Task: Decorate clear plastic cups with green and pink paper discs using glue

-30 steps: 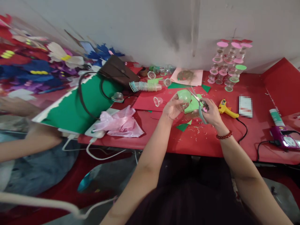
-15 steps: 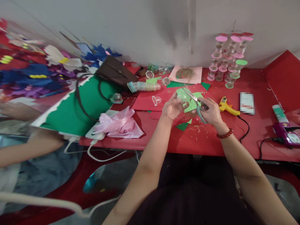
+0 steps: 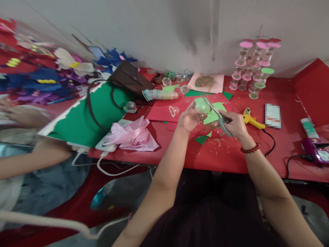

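My left hand (image 3: 190, 118) is closed around a small clear plastic cup with a piece of light green paper (image 3: 200, 105) against its mouth. In my right hand (image 3: 234, 124) is a pair of scissors (image 3: 212, 107), fingers through the handles. Its blades lie along the right edge of the green paper and look nearly together. Another light green sheet (image 3: 215, 116) rests on the table just beneath my hands. Darker green scraps (image 3: 202, 139) and pale cuttings are scattered close by. My fingers hide part of the cup.
Left of my hands are a stack of clear cups (image 3: 161, 95), a loose cup (image 3: 174, 110) and a pink plastic bag (image 3: 133, 135). A yellow glue gun (image 3: 253, 120) lies on the right. Behind it stand joined cups with pink discs (image 3: 248, 65). Another person's arm (image 3: 33, 157) is at far left.
The scissor blades have come closer together along the paper's edge. My right hand has shifted slightly right and down in view, while my left still grips the cup and paper.
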Available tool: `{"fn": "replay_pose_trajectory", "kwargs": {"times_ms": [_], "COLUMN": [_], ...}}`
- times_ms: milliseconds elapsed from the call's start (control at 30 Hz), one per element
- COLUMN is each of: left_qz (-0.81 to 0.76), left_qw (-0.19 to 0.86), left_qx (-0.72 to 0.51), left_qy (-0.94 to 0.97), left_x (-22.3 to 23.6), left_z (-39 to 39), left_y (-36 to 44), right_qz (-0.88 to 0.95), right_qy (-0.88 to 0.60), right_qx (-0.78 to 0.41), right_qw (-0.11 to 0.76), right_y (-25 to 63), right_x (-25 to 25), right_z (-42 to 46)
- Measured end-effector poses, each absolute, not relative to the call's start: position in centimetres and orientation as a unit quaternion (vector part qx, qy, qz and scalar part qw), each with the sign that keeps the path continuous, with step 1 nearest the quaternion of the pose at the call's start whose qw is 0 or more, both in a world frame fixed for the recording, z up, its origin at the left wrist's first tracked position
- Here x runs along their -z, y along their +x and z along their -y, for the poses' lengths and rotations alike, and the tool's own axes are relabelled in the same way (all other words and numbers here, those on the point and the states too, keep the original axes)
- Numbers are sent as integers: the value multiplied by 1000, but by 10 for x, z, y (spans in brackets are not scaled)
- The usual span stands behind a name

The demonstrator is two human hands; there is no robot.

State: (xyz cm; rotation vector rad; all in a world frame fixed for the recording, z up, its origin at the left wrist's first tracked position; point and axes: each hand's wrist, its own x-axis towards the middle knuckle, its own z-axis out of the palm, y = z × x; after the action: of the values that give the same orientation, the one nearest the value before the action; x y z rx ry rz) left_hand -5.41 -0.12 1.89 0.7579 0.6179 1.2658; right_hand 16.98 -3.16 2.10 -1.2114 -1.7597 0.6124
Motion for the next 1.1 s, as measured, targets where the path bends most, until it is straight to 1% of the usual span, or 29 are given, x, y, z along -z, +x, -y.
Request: {"fn": "replay_pose_trajectory", "kwargs": {"times_ms": [133, 333, 500, 700, 1000, 1100], "left_qz": [-284, -259, -218, -219, -208, -213], "left_qw": [692, 723, 740, 733, 735, 732], "left_qx": [-566, -576, -582, -606, -601, -604], "left_qy": [347, 281, 255, 217, 237, 233], "left_x": [-19, -22, -25, -23, -21, -19], "left_z": [1, 2, 4, 2, 2, 0], "left_y": [-56, -55, -52, -51, -52, -51], "right_qz": [708, 712, 710, 705, 722, 720], "right_qy": [-491, -492, -483, -479, -496, -495], "right_qx": [-263, -279, -292, -314, -261, -261], "right_qw": [435, 417, 420, 418, 405, 410], "right_y": [172, 174, 175, 176, 180, 180], "right_x": [-24, -25, -22, -20, -31, -31], "right_z": [33, 33, 31, 30, 32, 33]}}
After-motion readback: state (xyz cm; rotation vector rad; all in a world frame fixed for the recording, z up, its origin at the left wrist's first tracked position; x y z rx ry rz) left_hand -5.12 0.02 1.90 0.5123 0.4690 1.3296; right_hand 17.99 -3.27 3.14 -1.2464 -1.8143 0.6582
